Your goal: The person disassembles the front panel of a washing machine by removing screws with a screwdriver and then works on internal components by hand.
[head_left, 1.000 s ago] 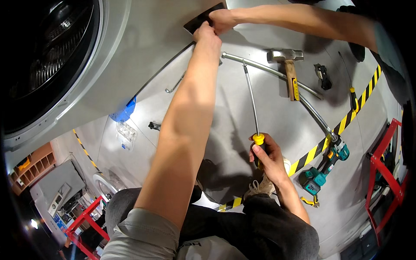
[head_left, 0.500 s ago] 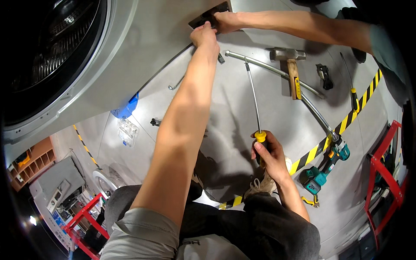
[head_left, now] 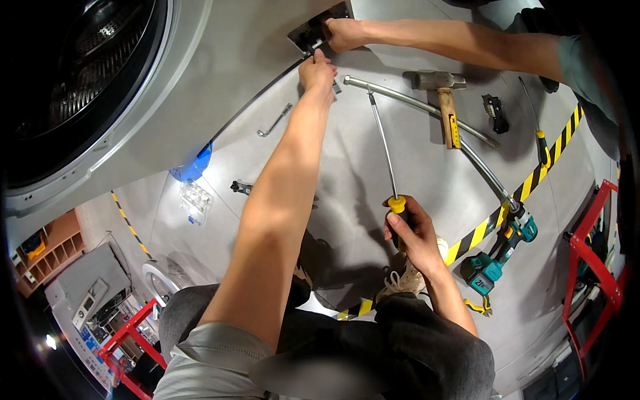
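Note:
My right hand [head_left: 413,233] is closed around the yellow-and-black handle of a long screwdriver [head_left: 383,143], its shaft pointing away from me over the floor. My left hand [head_left: 317,73] is stretched far forward, fingers pinched together at the lower edge of a dark rectangular opening [head_left: 308,32] in the grey front of a washing machine [head_left: 247,47]. Something small shows at those fingertips, but I cannot make out what. Another person's hand [head_left: 343,33] reaches into the same opening from the right.
On the floor lie a small socket wrench [head_left: 275,121], a hammer [head_left: 450,110], a long metal bar [head_left: 400,101], a teal cordless drill [head_left: 500,257], another screwdriver [head_left: 541,143] and a clear plastic pack [head_left: 195,202]. Striped tape [head_left: 477,237] crosses at right, near a red metal frame [head_left: 593,257].
My left hand has drawn back slightly from the opening, showing more of its inside. The other person's hand has shifted a little left. My right hand still holds the screwdriver.

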`<state>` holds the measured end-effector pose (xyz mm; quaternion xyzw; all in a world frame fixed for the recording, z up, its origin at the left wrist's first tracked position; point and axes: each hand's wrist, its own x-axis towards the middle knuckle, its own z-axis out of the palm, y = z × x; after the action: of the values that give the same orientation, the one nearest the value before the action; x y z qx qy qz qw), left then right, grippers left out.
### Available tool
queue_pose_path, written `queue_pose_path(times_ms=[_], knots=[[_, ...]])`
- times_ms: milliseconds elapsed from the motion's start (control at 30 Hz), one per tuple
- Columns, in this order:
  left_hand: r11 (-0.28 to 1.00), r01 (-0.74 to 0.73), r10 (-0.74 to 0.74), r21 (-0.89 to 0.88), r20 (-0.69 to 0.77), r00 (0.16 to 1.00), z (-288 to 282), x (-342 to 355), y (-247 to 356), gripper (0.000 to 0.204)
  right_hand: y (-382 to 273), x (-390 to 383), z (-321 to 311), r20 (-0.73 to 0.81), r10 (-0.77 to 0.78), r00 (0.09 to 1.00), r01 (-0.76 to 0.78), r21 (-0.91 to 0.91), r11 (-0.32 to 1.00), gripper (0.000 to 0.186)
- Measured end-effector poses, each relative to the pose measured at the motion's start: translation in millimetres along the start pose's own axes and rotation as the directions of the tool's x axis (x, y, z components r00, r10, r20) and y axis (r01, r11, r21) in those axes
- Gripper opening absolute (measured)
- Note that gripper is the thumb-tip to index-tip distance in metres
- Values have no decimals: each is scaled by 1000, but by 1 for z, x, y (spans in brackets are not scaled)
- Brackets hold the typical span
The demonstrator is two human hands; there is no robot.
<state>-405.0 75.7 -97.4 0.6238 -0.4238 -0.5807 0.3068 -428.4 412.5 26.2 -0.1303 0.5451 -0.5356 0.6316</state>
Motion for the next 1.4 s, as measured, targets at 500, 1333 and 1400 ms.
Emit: queue_pose_path(times_ms=[500, 1333, 1400], knots=[[931, -177, 196, 320, -26, 980, -38, 3, -6, 39, -5, 64, 1, -48, -70, 996, 54, -273, 960, 27], [955, -178, 161, 237, 90, 983, -49, 11, -11, 38, -3, 221, 22, -169, -143, 975, 51, -458, 887, 36], [966, -137, 118, 221, 99, 988, -48, 9, -9, 34, -5, 223, 21, -168, -153, 974, 63, -446, 893, 36]])
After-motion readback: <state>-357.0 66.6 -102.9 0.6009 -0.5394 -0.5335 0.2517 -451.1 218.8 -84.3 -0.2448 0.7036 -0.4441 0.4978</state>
